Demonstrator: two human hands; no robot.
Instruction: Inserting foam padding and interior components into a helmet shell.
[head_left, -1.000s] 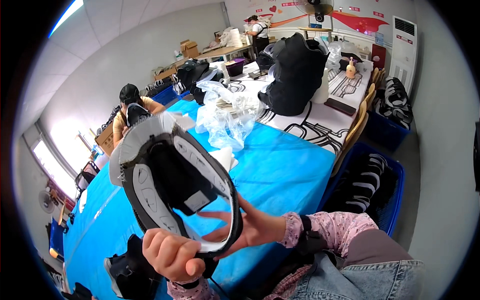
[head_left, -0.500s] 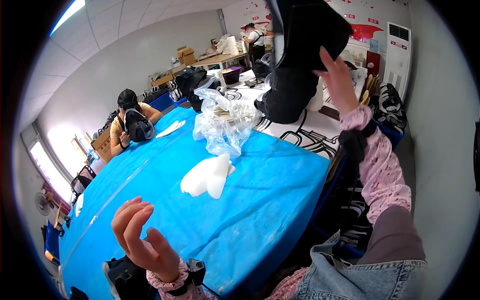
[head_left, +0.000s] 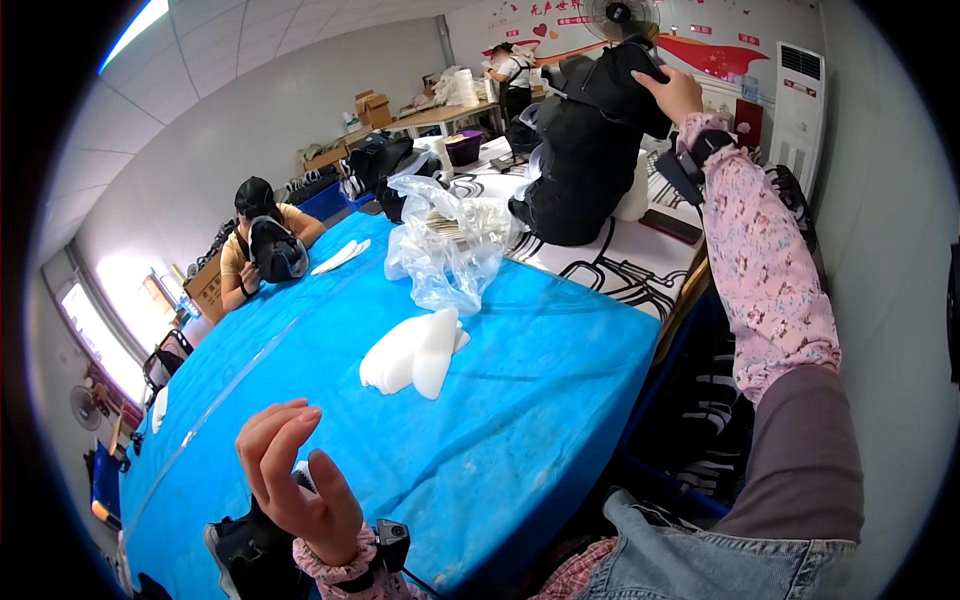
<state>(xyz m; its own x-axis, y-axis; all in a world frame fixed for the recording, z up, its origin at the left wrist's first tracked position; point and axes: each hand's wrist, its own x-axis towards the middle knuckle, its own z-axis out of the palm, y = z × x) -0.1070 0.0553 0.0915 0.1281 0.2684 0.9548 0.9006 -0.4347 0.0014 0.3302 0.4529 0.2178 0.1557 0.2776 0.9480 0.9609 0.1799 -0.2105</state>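
My right hand (head_left: pixel 676 94) is raised at the far right, its thumb and fingers closed on the top of a black fabric piece (head_left: pixel 632 62). That piece sits on a tall, dark stack of fabric (head_left: pixel 585 165); its exact kind is unclear. My left hand (head_left: pixel 300 480) hovers over the near left of the table, fingers loosely curled and thumb apart, with nothing visible in its grip. Behind and below it is a dark shoe (head_left: pixel 250 555), partly hidden. White insole-shaped pieces (head_left: pixel 415 355) lie fanned in a pile mid-table, beside a clear plastic bag (head_left: pixel 450 265) holding pale flat pieces.
Blue sheeting (head_left: pixel 300 350) covers the table. A phone-like dark slab (head_left: pixel 670 226) rests on the patterned white tabletop (head_left: pixel 625 265). Crates of black-and-white shoes (head_left: pixel 690 440) stand at the right. Across the table, a co-worker (head_left: pixel 265 235) handles a dark item.
My right hand has gone up and away and closed on the top of the black piece. That piece has dropped lower and farther back, uncovering a fan. My left hand has barely shifted.
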